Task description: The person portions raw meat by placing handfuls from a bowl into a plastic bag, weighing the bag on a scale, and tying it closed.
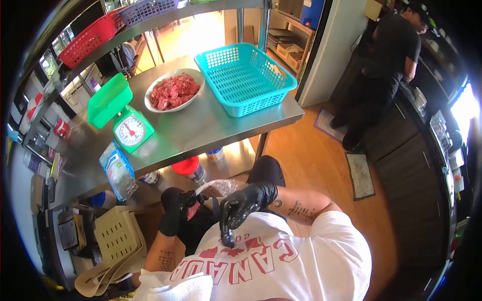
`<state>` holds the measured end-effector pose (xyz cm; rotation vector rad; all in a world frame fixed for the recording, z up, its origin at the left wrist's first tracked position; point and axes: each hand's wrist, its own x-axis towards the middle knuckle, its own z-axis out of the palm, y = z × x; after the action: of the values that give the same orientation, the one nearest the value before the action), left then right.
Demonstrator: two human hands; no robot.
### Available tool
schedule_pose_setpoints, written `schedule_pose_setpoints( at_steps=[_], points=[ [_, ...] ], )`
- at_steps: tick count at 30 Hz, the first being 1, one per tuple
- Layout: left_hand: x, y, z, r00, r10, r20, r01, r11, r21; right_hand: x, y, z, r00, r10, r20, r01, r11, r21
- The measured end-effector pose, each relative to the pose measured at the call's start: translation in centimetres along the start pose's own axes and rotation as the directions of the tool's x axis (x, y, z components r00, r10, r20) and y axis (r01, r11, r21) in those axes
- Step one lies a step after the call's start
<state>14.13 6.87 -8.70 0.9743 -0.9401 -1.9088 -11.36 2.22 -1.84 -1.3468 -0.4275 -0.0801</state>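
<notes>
My left hand [181, 209], in a black glove, is closed on a clear plastic bag [219, 187] above my lap. Some red meat [193, 209] shows at its fingers, seemingly inside the bag. My right hand [244, 206], also gloved in black, is beside it in front of my shirt, fingers curled and pointing down. The bag's loose end reaches toward this hand, but I cannot make out what its fingers hold. On the steel table [173, 143] ahead, a white bowl [189, 104] holds chunks of raw red meat [173, 92].
A green dial scale [133, 131] and a blue packet of plastic bags [117, 170] are on the table's left. A turquoise basket [243, 108] stands right. Below is a red-lidded tub [188, 167]; a beige chair [116, 233] stands left. Another person [381, 60] works at the right counter.
</notes>
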Motion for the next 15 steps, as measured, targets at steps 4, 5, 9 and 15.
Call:
schedule_pose_setpoints(
  at_steps=[4, 5, 9, 15],
  points=[
    [-0.8, -0.3, -0.5, 0.989, 0.137, -0.046, -0.119, 0.951, 0.285, -3.3, -1.1, 1.5, 0.983, -0.044, -0.177, 0.018, 0.989, -0.144],
    [-0.7, -0.4, -0.6, 0.985, 0.167, -0.044, -0.142, 0.928, 0.345, -5.0, -0.7, 2.3, 0.962, -0.097, -0.256, 0.067, 0.99, -0.123],
    [0.0, -0.6, -0.9, 0.961, 0.269, -0.055, -0.206, 0.837, 0.507, -8.9, 0.7, 4.7, 0.889, -0.228, -0.398, 0.17, 0.97, -0.176],
    [0.2, -1.4, -0.4, 0.931, 0.355, -0.08, -0.223, 0.73, 0.647, -8.4, 1.1, 4.9, 0.892, -0.277, -0.359, 0.178, 0.942, -0.284]
  ],
)
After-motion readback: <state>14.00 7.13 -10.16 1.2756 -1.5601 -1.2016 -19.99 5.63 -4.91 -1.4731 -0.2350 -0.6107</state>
